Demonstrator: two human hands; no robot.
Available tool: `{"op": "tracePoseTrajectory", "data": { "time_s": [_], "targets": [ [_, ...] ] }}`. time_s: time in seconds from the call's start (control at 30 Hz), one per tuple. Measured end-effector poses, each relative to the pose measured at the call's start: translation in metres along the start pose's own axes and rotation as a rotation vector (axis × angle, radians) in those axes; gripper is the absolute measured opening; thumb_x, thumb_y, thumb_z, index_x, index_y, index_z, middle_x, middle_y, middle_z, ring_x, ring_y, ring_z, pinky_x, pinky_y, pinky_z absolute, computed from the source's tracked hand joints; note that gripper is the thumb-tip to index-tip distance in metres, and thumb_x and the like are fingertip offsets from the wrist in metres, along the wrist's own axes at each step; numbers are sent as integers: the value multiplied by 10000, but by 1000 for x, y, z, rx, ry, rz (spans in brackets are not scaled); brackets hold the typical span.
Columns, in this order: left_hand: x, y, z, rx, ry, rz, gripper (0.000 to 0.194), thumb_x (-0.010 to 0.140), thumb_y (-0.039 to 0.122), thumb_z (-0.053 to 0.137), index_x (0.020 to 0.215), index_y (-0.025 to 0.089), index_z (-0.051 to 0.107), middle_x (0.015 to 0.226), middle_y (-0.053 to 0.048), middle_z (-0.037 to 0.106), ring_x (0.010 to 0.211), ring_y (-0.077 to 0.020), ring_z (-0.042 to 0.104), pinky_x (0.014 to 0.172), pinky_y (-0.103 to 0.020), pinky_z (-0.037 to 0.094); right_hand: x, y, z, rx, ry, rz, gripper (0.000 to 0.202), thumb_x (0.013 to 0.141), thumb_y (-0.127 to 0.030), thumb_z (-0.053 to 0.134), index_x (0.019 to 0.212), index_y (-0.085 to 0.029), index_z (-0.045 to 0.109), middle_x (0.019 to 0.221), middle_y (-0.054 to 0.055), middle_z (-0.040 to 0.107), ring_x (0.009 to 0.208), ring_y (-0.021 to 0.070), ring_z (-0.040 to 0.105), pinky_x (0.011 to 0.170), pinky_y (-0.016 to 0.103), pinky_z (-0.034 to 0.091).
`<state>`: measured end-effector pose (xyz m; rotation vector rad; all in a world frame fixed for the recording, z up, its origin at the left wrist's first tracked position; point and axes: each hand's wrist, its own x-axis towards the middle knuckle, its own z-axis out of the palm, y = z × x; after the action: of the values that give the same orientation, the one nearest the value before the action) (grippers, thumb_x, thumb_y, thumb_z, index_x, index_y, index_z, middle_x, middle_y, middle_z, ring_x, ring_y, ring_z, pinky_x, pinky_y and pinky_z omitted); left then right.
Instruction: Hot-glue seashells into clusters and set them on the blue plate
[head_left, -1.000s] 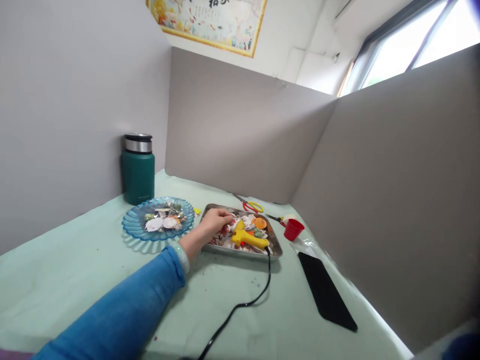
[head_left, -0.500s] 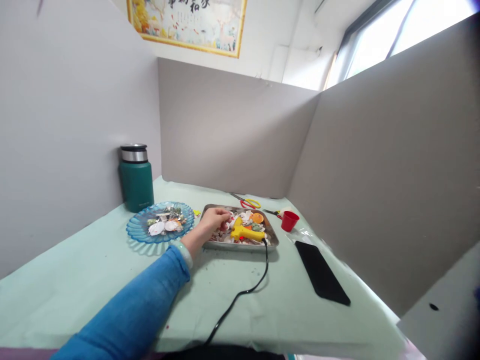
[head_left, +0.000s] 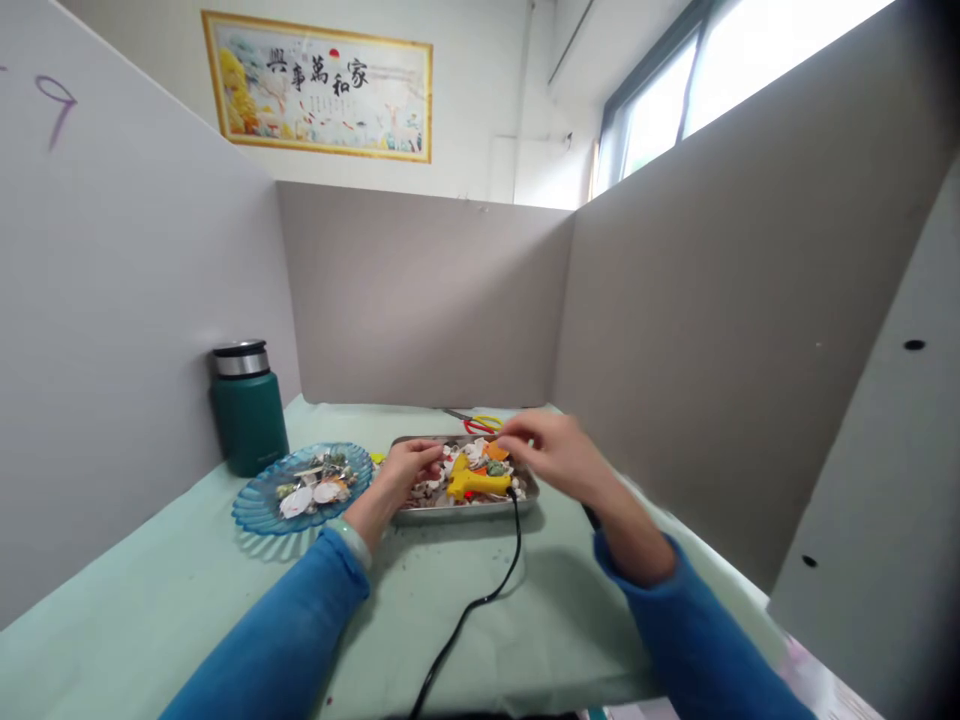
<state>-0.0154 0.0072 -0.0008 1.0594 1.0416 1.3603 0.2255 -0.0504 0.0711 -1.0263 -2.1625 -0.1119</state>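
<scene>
A metal tray point(head_left: 466, 515) holds a heap of small white, orange and green pieces point(head_left: 489, 455). On the heap lies a yellow glue gun point(head_left: 480, 485), its black cord point(head_left: 480, 602) running to the table's front edge. Over the tray's left side, my left hand point(head_left: 409, 468) has its fingers pinched together; anything between them is too small to name. My right hand point(head_left: 551, 450), slightly blurred, hangs over the right side with thumb and fingertips together. What it pinches, if anything, I cannot make out. Neither hand touches the glue gun.
Left of the tray stands a blue glass plate point(head_left: 259, 510) bearing shells and small pieces. Behind it is a green flask point(head_left: 250, 415). Red-and-yellow-handled scissors point(head_left: 482, 424) lie beyond the tray. Grey partitions point(head_left: 420, 300) enclose the table point(head_left: 165, 600) on three sides.
My right hand has come into view from the right, over the tray's right side, covering the red cup and most of the black slab. My left hand stays pinched at the tray. The camera has tilted up.
</scene>
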Motion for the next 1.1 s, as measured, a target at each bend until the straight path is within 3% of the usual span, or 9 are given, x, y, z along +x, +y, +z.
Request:
{"op": "tracePoseTrajectory", "data": {
  "time_s": [0.07, 0.17, 0.3, 0.4, 0.5, 0.63, 0.73, 0.83, 1.1],
  "targets": [
    [1, 0, 0, -25, -1, -15, 153, 703, 91, 776, 830, 87, 691, 720, -69, 711, 465, -76, 579, 516, -213, 532, 4, -1, 18, -89, -142, 110, 192, 856, -369, 651, 869, -187, 710, 873, 67, 704, 818, 196, 638, 671, 277, 445],
    [2, 0, -1, -39, -11, -33, 137, 723, 65, 748, 846, 86, 693, 735, -84, 722, 468, -79, 586, 526, -216, 539, 8, -3, 45, -206, -326, 224, 216, 741, -336, 726, 907, -201, 696, 928, 95, 708, 874, 256, 638, 629, 284, 386],
    [3, 0, 0, -32, -24, -14, 97, 733, 99, 754, 801, 93, 685, 712, -72, 713, 472, -81, 588, 527, -212, 537, 8, 0, 66, -233, -400, 274, 401, 650, -329, 784, 1016, -209, 671, 1001, 116, 698, 895, 281, 637, 645, 291, 385],
    [2, 1, 1, -35, -5, -4, 116, 733, 132, 768, 776, 97, 667, 699, -61, 702, 454, -76, 572, 515, -216, 532, 7, 11, 72, -127, -450, 250, 404, 698, -289, 729, 1093, -238, 662, 973, 83, 703, 912, 270, 637, 672, 287, 396],
    [0, 5, 2, -56, 38, 6, 124, 754, 152, 757, 786, 99, 650, 682, -44, 688, 430, -67, 547, 488, -213, 518, 8, 27, 72, 118, -287, 264, 343, 750, -278, 666, 1090, -233, 660, 967, 59, 696, 881, 235, 627, 695, 284, 416],
    [-4, 9, 3, -74, 75, -11, 112, 772, 139, 735, 782, 105, 629, 664, -28, 676, 409, -62, 534, 450, -198, 488, 9, 36, 69, 852, -61, 487, 357, 788, -486, 636, 992, -194, 622, 737, 12, 614, 589, 140, 530, 532, 253, 409],
    [-6, 11, 5, -70, 70, -25, 73, 782, 93, 702, 804, 97, 633, 665, -39, 684, 411, -66, 540, 450, -198, 486, 7, 26, 70, 1256, -26, 496, 383, 723, -531, 714, 807, -198, 544, 664, -26, 527, 556, 104, 477, 517, 237, 409],
    [-9, 12, 7, -62, 58, -28, 79, 770, 59, 695, 819, 92, 644, 673, -50, 692, 418, -73, 547, 459, -207, 496, 2, 12, 75, 1237, -71, 549, 380, 709, -509, 733, 722, -205, 506, 526, -69, 388, 454, 82, 349, 440, 230, 317],
    [-5, 5, 4, -8, -18, 13, 145, 721, 162, 780, 805, 95, 682, 735, -70, 713, 457, -71, 552, 502, -215, 506, -3, -2, 78, 1017, -4, 523, 242, 690, -355, 724, 836, -204, 605, 597, -23, 534, 491, 113, 438, 459, 251, 340]
  ]
}}
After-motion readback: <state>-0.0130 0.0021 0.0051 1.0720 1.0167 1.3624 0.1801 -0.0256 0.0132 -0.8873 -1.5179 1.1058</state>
